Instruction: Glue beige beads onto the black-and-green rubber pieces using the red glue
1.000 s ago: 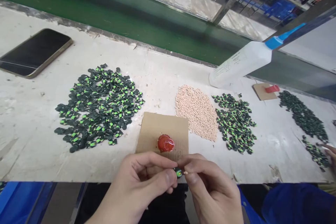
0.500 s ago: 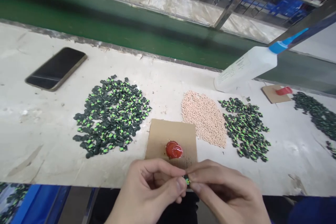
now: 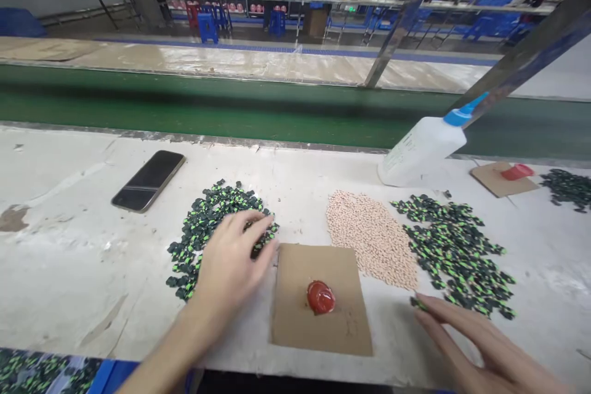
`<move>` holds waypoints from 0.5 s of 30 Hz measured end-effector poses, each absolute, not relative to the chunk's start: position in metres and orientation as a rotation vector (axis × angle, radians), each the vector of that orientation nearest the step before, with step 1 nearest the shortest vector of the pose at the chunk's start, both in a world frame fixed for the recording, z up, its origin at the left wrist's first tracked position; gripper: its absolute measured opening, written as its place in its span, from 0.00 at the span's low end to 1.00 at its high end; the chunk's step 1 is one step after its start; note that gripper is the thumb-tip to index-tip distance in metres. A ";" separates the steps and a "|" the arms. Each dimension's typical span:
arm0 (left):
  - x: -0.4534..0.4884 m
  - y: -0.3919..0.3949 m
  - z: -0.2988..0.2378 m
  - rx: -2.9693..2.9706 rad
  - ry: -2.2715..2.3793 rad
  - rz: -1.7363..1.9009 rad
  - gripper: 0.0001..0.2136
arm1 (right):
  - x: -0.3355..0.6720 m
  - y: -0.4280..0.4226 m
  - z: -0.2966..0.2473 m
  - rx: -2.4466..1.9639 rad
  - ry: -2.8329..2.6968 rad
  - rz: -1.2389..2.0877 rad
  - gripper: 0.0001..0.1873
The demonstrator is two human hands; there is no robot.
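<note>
Left hand left of cardboard square, back up, fingers spread and bent, forearm angled. Right hand right of cardboard square, thumb and forefinger pinched at tips.

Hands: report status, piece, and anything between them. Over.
Left hand open over left pile. Right hand, piece between fingertips. Cardboard with red blob lies between hands.

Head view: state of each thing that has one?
Left hand: grip open at left dark pile.
Right hand: grip closed on small dark piece.
Phone: face up, screen dark.
Bottle: standing, blue nozzle on.
Red item: glossy, on flat cardboard.
Pale beads: loosely spread.
Dark pile right of beads: loose.
</note>
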State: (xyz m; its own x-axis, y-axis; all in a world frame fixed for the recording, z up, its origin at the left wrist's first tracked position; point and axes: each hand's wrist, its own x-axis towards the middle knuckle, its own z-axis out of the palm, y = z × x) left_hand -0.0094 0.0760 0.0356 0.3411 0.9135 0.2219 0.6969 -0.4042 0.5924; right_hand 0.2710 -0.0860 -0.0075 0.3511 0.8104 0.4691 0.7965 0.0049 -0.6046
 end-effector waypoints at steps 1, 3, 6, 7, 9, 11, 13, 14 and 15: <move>-0.013 0.089 0.035 2.283 1.449 0.714 0.13 | 0.284 -0.090 -0.014 -1.818 -1.428 -0.101 0.05; -0.017 0.107 0.031 2.355 1.467 0.630 0.13 | 0.305 -0.095 -0.022 -1.856 -1.565 -0.237 0.10; -0.017 0.112 0.027 2.422 1.458 0.566 0.15 | 0.317 -0.093 -0.021 -1.799 -1.628 -0.410 0.10; -0.017 0.111 0.026 2.427 1.454 0.566 0.15 | 0.315 -0.089 -0.018 -1.770 -1.628 -0.438 0.08; -0.018 0.110 0.026 2.418 1.447 0.585 0.16 | 0.309 -0.078 -0.011 -1.740 -1.638 -0.455 0.05; -0.020 0.111 0.026 2.388 1.441 0.621 0.16 | 0.299 -0.060 -0.005 -1.760 -1.649 -0.437 0.07; -0.021 0.113 0.028 2.335 1.437 0.665 0.15 | 0.289 -0.039 -0.003 -1.792 -1.675 -0.381 0.08; -0.022 0.114 0.029 2.299 1.439 0.690 0.14 | 0.284 -0.029 -0.003 -1.804 -1.696 -0.341 0.09; -0.023 0.114 0.031 2.257 1.441 0.715 0.13 | 0.280 -0.018 -0.003 -1.806 -1.722 -0.295 0.09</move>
